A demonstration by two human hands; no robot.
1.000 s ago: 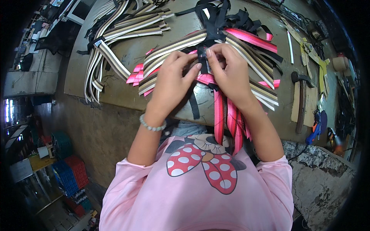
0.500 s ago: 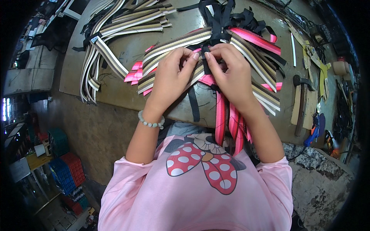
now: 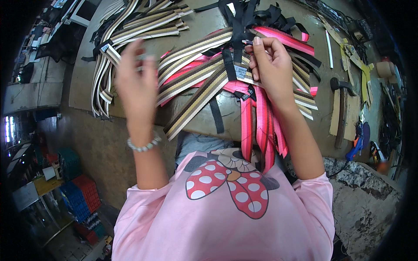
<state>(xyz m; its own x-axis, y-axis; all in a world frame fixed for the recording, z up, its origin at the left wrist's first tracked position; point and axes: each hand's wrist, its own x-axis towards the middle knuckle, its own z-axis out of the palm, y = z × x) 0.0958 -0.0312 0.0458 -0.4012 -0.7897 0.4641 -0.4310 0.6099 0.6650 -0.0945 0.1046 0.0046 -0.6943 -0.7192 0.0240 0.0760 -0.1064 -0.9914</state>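
Note:
My left hand (image 3: 138, 87) is blurred by motion over the left part of the table, beside a bundle of striped straps (image 3: 101, 82); its fingers are smeared. On the right, my right hand (image 3: 275, 65) is closed, thumb against curled fingers, above the middle of the main pile. A small shiny tip shows at its fingers, too little to name. Brown, tan and white striped webbing straps (image 3: 196, 103) fan out there, crossed by a black strap (image 3: 228, 65) with a pale label (image 3: 241, 71) beside it. Pink straps (image 3: 247, 126) hang over the table's near edge.
A hammer (image 3: 340, 108) lies on cardboard at the right, near a blue glue gun (image 3: 358, 141). Behind the pile are loose black straps (image 3: 272, 19). A white stick (image 3: 328, 48) and a tape roll (image 3: 385, 77) lie farther right. Plastic crates (image 3: 75, 200) stand at lower left.
My left hand has left the strap centre and swung left. My right hand has shifted slightly right and up. A striped strap now slants toward the near edge, and the pale label shows.

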